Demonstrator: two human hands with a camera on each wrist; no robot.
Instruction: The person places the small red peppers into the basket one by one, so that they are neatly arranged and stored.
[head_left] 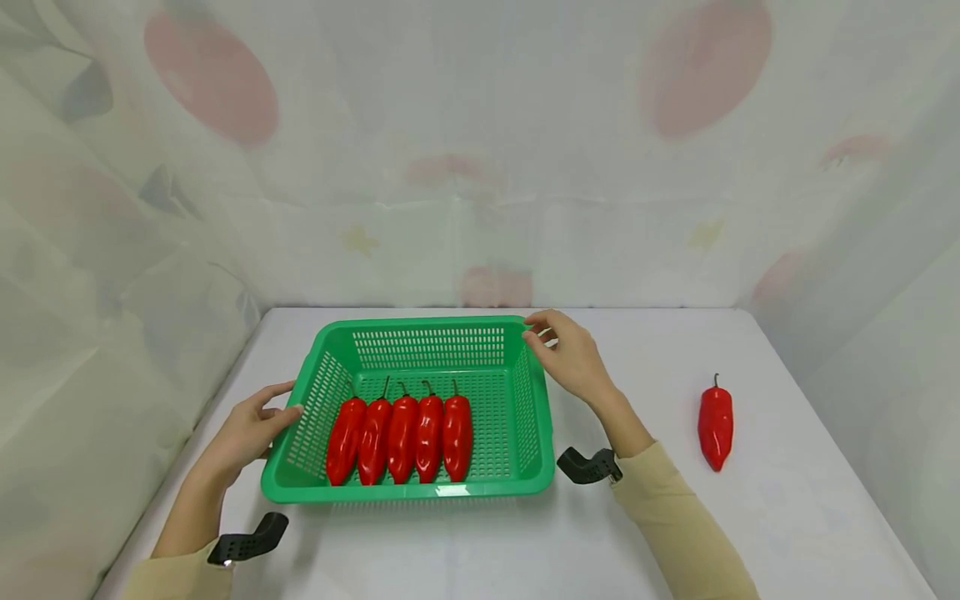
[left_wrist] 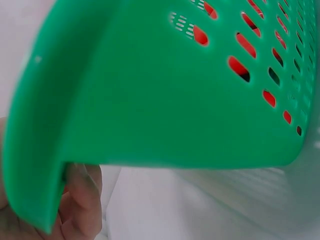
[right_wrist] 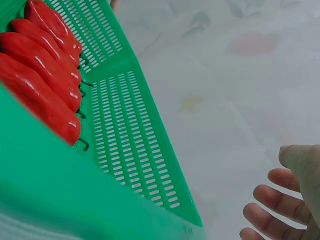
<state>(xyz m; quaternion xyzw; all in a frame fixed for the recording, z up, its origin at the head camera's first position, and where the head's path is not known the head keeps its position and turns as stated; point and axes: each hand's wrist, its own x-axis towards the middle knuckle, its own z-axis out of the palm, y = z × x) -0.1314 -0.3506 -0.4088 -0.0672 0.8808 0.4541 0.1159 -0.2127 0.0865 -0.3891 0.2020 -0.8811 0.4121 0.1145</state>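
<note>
A green plastic basket (head_left: 405, 493) with slotted walls is at the left and middle of the table. Several glossy red peppers (head_left: 401, 437) lie side by side in it, dark stems pointing to the back. My left hand (head_left: 243, 429) grips the basket's left rim, thumb over the top; in the left wrist view its curled fingers (left_wrist: 82, 200) show beneath the rim. At the back right corner is my right hand (head_left: 573, 358), its fingers loosely bent. The right wrist view shows this hand (right_wrist: 295, 195) with fingers spread, apart from the basket wall, holding nothing.
Another red pepper (head_left: 716, 427) lies alone on the white table (head_left: 622, 542), to the right of the basket. Pale printed cloth (head_left: 480, 167) hangs behind the table and along both sides. A black wrist mount (head_left: 588, 465) sits on each forearm.
</note>
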